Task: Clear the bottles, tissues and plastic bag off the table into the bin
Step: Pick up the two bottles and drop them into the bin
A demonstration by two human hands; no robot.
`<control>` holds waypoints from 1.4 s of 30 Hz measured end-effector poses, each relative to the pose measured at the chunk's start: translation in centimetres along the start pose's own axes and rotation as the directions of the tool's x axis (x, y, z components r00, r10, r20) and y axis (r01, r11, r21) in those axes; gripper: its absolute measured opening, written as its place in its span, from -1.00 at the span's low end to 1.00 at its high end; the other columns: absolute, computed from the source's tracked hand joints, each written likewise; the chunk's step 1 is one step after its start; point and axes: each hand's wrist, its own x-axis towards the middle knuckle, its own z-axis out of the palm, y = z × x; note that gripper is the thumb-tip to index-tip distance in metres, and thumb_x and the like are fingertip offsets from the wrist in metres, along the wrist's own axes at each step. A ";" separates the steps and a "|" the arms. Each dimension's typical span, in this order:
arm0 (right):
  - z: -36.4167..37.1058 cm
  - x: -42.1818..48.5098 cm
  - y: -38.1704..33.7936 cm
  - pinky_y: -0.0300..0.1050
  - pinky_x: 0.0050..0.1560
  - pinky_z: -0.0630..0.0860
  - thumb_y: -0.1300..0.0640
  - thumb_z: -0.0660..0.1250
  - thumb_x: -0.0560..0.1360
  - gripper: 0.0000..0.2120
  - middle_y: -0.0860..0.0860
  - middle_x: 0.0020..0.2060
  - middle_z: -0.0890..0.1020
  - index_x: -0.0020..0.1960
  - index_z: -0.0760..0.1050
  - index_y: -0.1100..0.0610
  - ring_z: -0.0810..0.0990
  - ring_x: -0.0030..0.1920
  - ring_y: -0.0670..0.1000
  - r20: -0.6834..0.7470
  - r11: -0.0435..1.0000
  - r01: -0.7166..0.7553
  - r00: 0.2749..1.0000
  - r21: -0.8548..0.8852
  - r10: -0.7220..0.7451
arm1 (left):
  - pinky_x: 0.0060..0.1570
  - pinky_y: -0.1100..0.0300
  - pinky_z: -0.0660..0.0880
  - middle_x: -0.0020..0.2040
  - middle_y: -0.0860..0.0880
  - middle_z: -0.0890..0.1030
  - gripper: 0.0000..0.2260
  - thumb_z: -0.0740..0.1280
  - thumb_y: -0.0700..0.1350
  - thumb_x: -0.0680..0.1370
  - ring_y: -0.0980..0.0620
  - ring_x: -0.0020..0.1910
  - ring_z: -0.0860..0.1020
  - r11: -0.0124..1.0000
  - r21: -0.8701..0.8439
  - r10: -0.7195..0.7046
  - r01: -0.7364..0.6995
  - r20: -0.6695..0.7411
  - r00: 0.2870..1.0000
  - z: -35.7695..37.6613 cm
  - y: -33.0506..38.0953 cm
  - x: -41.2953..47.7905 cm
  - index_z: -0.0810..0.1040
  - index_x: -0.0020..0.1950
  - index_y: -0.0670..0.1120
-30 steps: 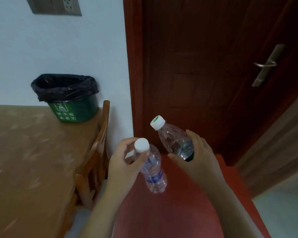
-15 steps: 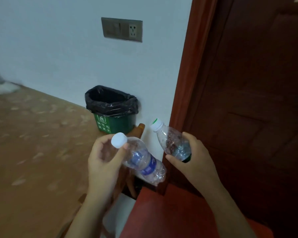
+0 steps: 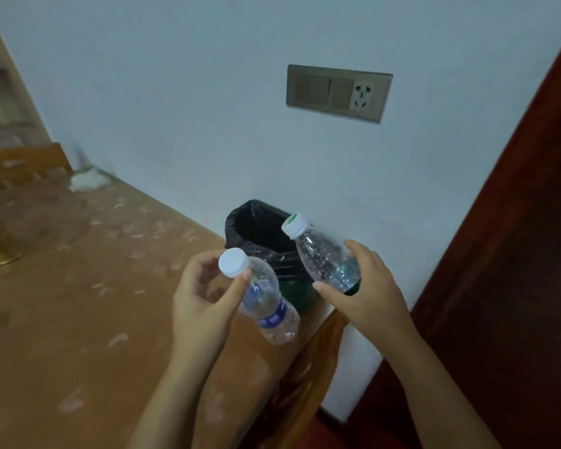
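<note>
Head camera looks down on both my hands just in front of the bin (image 3: 251, 222), which stands at the far right corner of the table (image 3: 78, 303), against the wall. My left hand (image 3: 204, 306) pinches the blue-labelled bottle (image 3: 271, 307) at its neck, thumb beside the white cap, the body slanting down. My right hand (image 3: 366, 296) curls round the clear bottle (image 3: 324, 259), its cap tipped toward the bin's black liner. Crumpled tissues (image 3: 88, 181) lie at the table's far edge by the wall.

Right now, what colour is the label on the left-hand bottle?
Blue. The label shows best in the head view.
</note>
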 end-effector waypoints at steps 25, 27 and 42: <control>13.8 17.3 -1.5 -0.03 0.11 0.37 -0.18 0.39 0.35 -0.28 0.02 0.21 0.40 0.39 0.16 -0.03 0.36 0.23 0.03 0.196 0.974 0.202 0.956 0.099 -0.218 | 0.01 0.06 0.52 -0.06 0.24 0.59 -0.77 0.46 -0.16 0.40 0.14 0.02 0.54 0.919 0.343 -0.100 0.196 -0.277 0.956 -4.3 -4.5 5.5 0.52 -0.03 0.08; 14.8 17.9 -0.6 0.00 0.17 0.37 -0.19 0.40 0.34 -0.26 0.03 0.25 0.39 0.39 0.16 -0.02 0.34 0.26 0.04 0.227 0.980 0.172 0.955 0.097 -0.190 | 0.00 0.09 0.52 -0.05 0.24 0.58 -0.77 0.45 -0.16 0.40 0.15 0.02 0.54 0.914 0.348 -0.107 0.208 -0.288 0.952 -4.0 -4.7 5.8 0.52 -0.03 0.07; 16.2 18.4 4.2 0.09 0.18 0.38 -0.10 0.40 0.38 -0.26 0.15 0.30 0.34 0.41 0.15 0.13 0.33 0.28 0.15 0.368 0.989 0.098 0.928 -0.112 -0.051 | 0.01 0.01 0.53 -0.03 0.22 0.59 -0.74 0.44 -0.17 0.40 0.11 0.04 0.55 0.915 0.336 -0.121 0.223 -0.299 0.946 -2.1 -5.9 7.0 0.51 -0.04 0.13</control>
